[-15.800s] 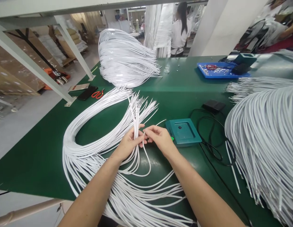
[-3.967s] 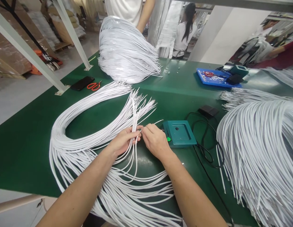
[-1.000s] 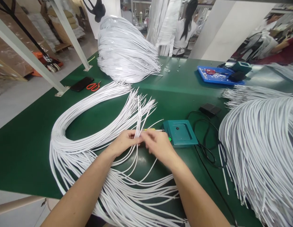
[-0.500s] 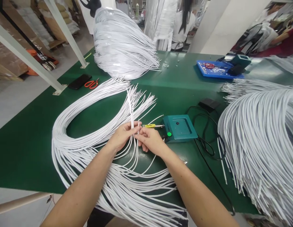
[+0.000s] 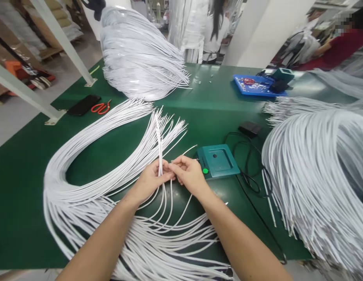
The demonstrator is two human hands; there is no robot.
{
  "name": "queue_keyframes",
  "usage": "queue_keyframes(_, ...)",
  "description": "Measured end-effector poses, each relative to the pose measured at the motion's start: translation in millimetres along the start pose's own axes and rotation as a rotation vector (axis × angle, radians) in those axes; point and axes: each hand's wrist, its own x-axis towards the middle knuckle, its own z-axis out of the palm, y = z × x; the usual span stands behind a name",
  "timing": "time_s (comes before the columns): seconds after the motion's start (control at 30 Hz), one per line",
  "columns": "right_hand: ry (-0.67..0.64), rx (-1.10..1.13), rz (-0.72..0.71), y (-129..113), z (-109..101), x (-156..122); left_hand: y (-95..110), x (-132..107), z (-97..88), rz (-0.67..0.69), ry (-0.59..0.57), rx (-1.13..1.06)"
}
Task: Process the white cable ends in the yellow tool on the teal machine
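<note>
My left hand (image 5: 149,179) is closed around a few thin white cables (image 5: 160,150), which run up past its fingers and curve down below it. Close against it, my right hand (image 5: 189,171) pinches the end of one white cable (image 5: 171,201) at the left fingertips; the tip itself is hidden by the fingers. A looped bundle of white cables (image 5: 54,175) lies to the left, and more loose cable lengths (image 5: 158,242) spread under my forearms. Just right of my right hand sits a teal device (image 5: 232,166) with a green button.
Orange-handled scissors (image 5: 101,108) and a black phone (image 5: 83,105) lie back left. A large cable bundle (image 5: 140,54) stands behind, another (image 5: 310,168) at the right. A blue tray (image 5: 248,88) holds small parts. A black cord (image 5: 259,210) crosses the table. People work beyond.
My right hand has turned and moved up, now covering the yellow-handled tool seen beside the teal device before. The cable end that stuck up between my hands is now within the fingers. The view shifted slightly.
</note>
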Motion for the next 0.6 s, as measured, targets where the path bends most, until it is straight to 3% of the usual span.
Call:
queue_keyframes(0.23,-0.016,0.162,0.039,-3.0,1.6,0.6,-2.3,2.7,-0.3,0.046,0.070,-0.048)
queue_keyframes(0.43,-0.180,0.472,0.202,-3.9,-1.1,0.6,-3.4,1.0,-0.7,0.099,0.089,-0.013)
queue_keyframes(0.6,-0.180,0.444,0.205,-3.7,-2.6,0.6,0.3,-4.2,3.3,0.160,0.061,0.124)
